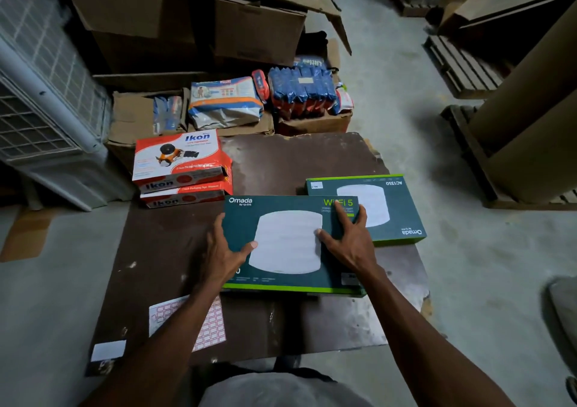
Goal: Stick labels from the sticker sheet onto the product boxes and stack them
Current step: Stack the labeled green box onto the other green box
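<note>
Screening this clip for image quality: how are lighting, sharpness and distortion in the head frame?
Head view: dim light, dark corners; wide-angle bending along the cage panel; large print on the near Omada box under the left hand and right hand is readable, its small print is soft; sticker sheet grid visible, text illegible.

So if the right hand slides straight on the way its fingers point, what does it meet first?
Probably the second dark green Omada box lying just beyond the right hand; depth is unclear.

Grey concrete floor (406,100); brown cardboard cartons (187,16) behind; wooden pallets (462,66) right; dim light.
</note>
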`<state>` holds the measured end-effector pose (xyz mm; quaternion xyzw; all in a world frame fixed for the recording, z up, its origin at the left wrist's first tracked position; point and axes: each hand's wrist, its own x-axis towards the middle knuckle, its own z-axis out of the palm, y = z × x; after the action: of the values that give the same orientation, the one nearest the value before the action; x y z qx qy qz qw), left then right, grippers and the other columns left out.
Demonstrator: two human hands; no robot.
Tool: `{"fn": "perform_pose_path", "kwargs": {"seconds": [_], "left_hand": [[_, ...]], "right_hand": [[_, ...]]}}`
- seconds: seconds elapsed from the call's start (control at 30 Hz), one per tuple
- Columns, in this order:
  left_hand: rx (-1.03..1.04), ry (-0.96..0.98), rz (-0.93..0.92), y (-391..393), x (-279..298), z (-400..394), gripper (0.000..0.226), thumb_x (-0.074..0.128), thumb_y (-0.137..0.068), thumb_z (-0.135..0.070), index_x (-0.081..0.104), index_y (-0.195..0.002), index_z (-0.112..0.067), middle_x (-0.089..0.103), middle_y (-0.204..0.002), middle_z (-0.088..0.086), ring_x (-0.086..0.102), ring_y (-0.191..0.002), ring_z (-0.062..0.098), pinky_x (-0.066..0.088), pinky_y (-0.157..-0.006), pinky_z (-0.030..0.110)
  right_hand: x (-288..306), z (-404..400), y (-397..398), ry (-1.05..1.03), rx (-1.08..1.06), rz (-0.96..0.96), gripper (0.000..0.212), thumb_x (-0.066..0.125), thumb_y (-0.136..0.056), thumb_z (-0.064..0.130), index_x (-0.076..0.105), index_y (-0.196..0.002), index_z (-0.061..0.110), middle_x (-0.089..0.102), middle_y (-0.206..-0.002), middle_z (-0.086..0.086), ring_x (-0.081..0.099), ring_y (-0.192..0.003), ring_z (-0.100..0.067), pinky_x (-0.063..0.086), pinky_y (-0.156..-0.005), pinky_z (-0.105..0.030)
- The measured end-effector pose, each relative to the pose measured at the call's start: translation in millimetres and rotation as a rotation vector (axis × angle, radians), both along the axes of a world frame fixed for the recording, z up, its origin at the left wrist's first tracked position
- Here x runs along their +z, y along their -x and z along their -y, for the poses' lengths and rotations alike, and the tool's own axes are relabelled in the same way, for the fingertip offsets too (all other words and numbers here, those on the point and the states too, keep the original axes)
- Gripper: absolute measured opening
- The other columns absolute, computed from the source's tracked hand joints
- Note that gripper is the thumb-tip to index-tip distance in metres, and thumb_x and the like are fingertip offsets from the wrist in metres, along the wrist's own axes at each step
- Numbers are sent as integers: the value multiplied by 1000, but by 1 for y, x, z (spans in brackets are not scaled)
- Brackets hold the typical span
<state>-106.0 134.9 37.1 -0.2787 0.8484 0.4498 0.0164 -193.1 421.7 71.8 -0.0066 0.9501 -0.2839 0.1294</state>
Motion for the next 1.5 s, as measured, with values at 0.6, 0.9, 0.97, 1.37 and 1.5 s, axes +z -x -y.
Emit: {"fn": "perform_pose_path", "kwargs": {"seconds": [0.6,0.9,0.97,1.37,1.5], "left_hand": [[-158,63,-21,48,25,-69,85,84,-77,-41,41,-150,-41,36,-149,8,50,-130,32,47,-106,45],[-202,-20,-49,117,10,-132,85,85,-78,-33,42,-151,-40,32,-147,6,53,-126,26,43,-92,22],[-213,-46,-29,130,3,-146,85,84,-78,-31,41,-151,-40,29,-150,7,51,-128,25,40,-91,20],[-231,-99,50,176,-36,-183,86,85,-76,-20,43,-149,-41,24,-155,13,49,-132,26,39,-100,19],[-235,-81,44,176,-42,-182,88,86,-76,-19,42,-149,-43,22,-156,12,47,-134,26,42,-109,28]], "right_hand": [[-3,-80,48,157,-71,30,97,75,-65,79,34,-150,57,-2,-168,14,27,-152,-27,37,-116,-50],[-3,-142,133,146,-74,11,94,80,-65,75,40,-148,54,3,-166,18,35,-148,-22,37,-117,-48],[-11,-154,151,151,-71,22,93,82,-65,72,43,-147,52,6,-165,18,39,-145,-21,38,-116,-47],[-64,-199,208,221,-48,72,92,85,-63,69,47,-145,52,11,-161,20,40,-143,-20,38,-118,-48],[-71,-201,216,242,-40,56,93,84,-59,73,46,-142,56,13,-158,23,41,-141,-18,40,-117,-49]]}}
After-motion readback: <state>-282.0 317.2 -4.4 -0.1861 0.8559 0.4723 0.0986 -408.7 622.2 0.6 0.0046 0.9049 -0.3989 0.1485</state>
